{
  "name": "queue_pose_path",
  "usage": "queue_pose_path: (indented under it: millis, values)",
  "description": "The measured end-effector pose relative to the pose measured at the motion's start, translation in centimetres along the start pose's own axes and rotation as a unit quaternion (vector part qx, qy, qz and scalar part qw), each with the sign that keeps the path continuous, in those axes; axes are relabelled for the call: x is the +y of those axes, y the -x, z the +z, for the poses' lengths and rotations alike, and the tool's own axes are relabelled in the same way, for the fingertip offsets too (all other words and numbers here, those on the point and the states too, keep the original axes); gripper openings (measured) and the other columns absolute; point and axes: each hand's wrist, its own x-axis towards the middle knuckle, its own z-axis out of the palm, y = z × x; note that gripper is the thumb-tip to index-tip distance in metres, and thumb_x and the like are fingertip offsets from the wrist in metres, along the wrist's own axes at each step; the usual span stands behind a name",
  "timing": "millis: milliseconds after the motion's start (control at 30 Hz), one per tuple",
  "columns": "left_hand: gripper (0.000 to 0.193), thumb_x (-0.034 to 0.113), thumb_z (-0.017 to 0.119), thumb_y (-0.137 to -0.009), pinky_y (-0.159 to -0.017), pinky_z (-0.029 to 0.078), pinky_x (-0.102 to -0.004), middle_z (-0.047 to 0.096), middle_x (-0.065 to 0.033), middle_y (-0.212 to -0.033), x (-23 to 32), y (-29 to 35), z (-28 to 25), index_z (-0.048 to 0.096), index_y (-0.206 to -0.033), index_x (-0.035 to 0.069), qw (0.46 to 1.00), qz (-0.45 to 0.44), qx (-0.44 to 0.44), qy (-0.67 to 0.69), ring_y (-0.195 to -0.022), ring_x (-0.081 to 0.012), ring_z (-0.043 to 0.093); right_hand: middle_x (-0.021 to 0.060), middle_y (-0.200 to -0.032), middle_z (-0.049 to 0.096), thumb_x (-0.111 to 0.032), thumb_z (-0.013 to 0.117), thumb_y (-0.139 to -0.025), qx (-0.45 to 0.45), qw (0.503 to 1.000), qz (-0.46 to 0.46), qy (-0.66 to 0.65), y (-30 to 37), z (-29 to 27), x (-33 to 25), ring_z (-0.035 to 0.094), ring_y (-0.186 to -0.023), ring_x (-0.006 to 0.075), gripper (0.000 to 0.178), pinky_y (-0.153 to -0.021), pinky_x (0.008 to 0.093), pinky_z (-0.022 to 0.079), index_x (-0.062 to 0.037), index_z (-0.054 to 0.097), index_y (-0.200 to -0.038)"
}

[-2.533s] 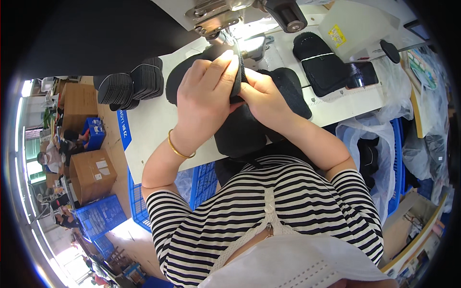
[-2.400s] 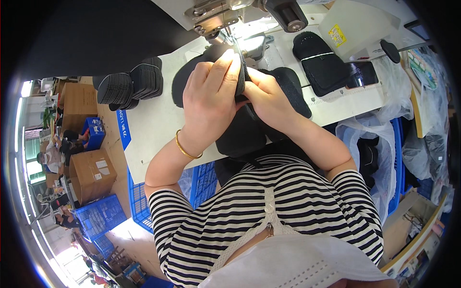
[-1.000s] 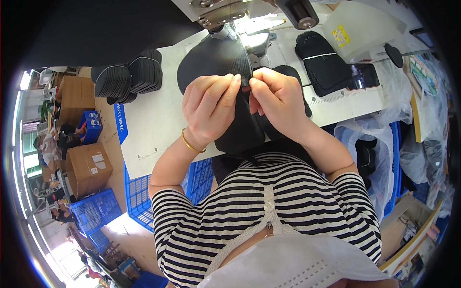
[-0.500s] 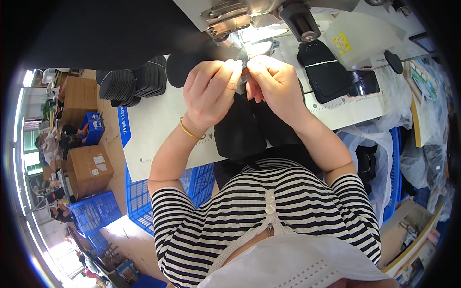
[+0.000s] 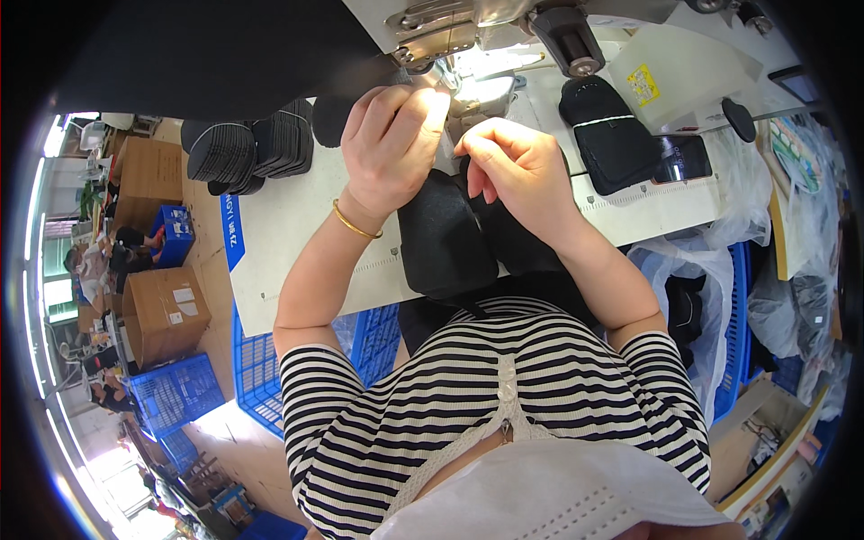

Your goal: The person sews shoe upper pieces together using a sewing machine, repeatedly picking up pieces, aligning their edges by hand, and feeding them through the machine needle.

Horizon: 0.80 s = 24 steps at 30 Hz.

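My left hand (image 5: 391,148), with a gold bangle at its wrist, is raised close under the sewing machine head (image 5: 436,40). Its fingertips are pinched together in the bright lamp light, and whatever they hold is too small to make out. Lower and to the right, my right hand (image 5: 515,175) has thumb and forefinger pressed together and the other fingers curled; anything between them is hidden. Below the hands, a black fabric piece (image 5: 445,243) hangs over the front table edge toward my lap. Another black piece (image 5: 515,241) lies beside it, partly under my right hand.
Stacks of black rounded pieces (image 5: 220,155) stand at the table's left. On the right lie a white-banded black bundle (image 5: 605,135) and a phone (image 5: 681,158). A blue crate (image 5: 261,369) sits below left; clear plastic bags (image 5: 693,279) fill the right side.
My hands, which met at the fingertips, have come apart. The left has risen toward the machine head, and the right has shifted slightly down and to the right.
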Motion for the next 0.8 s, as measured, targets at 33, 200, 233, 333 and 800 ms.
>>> queue_pose_path:
  millis: [33, 200, 233, 333, 800]
  values:
    - [0.038, 0.011, 0.066, -0.060, -0.077, 0.054, -0.0369, 0.065, -0.0057, -0.096, 0.1, 0.0, 0.0, 0.072, -0.095, -0.001, 1.000, -0.004, -0.005, 0.001, -0.087, -0.0225, 0.062, 0.0016, -0.061, 0.064, -0.018, 0.057, -0.096, -0.001, 1.000, 0.001, -0.002, 0.0, 0.0, 0.0, 0.056, -0.052, 0.0060, 0.021, -0.050, 0.0223, 0.045, -0.0021, 0.068, -0.087]
    - [0.038, 0.011, 0.064, -0.059, -0.076, 0.053, -0.0370, 0.063, -0.0067, -0.094, 0.8, -0.6, -0.3, 0.070, -0.094, -0.002, 0.999, -0.022, -0.022, 0.010, -0.086, -0.0228, 0.061, 0.0018, -0.060, 0.064, -0.018, 0.057, -0.095, -0.005, 1.000, 0.000, 0.002, 0.1, 0.1, 0.1, 0.056, -0.052, 0.0059, 0.021, -0.049, 0.0223, 0.045, -0.0019, 0.069, -0.087]
    - [0.038, 0.011, 0.064, -0.059, -0.076, 0.053, -0.0370, 0.062, -0.0069, -0.093, 0.9, -0.6, -0.3, 0.069, -0.094, -0.002, 0.999, -0.034, -0.027, 0.016, -0.085, -0.0229, 0.061, 0.0017, -0.061, 0.064, -0.017, 0.057, -0.095, -0.005, 1.000, -0.003, 0.004, 0.1, 0.1, 0.1, 0.056, -0.052, 0.0059, 0.021, -0.049, 0.0223, 0.045, -0.0019, 0.069, -0.087]
    - [0.036, 0.010, 0.064, -0.058, -0.075, 0.051, -0.0368, 0.061, -0.0072, -0.092, 1.3, -0.8, -0.5, 0.069, -0.092, -0.001, 0.998, -0.050, -0.041, 0.014, -0.084, -0.0230, 0.060, 0.0015, -0.061, 0.064, -0.017, 0.057, -0.095, -0.007, 1.000, -0.001, 0.003, 0.2, 0.1, 0.3, 0.056, -0.051, 0.0057, 0.021, -0.049, 0.0223, 0.045, -0.0018, 0.068, -0.087]
    - [0.059, 0.014, 0.070, -0.083, -0.098, 0.048, -0.0443, 0.060, -0.0153, -0.128, -4.8, 5.3, 0.0, 0.049, -0.138, 0.002, 0.982, -0.078, -0.154, 0.076, -0.114, -0.0341, 0.059, 0.0024, -0.067, 0.066, -0.017, 0.058, -0.096, -0.034, 0.999, 0.015, -0.033, 0.6, 0.2, 1.1, 0.060, -0.057, 0.0071, 0.019, -0.052, 0.0225, 0.047, -0.0017, 0.068, -0.090]
